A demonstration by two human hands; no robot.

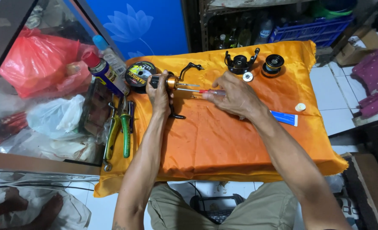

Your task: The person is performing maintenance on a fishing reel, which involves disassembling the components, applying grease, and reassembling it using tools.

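My left hand (160, 96) grips a fishing reel body (172, 81), black and gold, with its crank handle (190, 67) sticking up toward the far side. My right hand (236, 97) holds a screwdriver (199, 91) with a red and clear handle. Its metal shaft points left into the reel body. Both hands work over an orange cloth (214, 140) spread on a small table.
A black rotor (240, 63), a small washer (248, 76) and a black and gold spool (273, 64) lie at the far side. A line spool (138, 73), spray cans (106, 72), pliers (120, 127), a blue and white tube (284, 118) and a white cap (300, 107) surround the hands.
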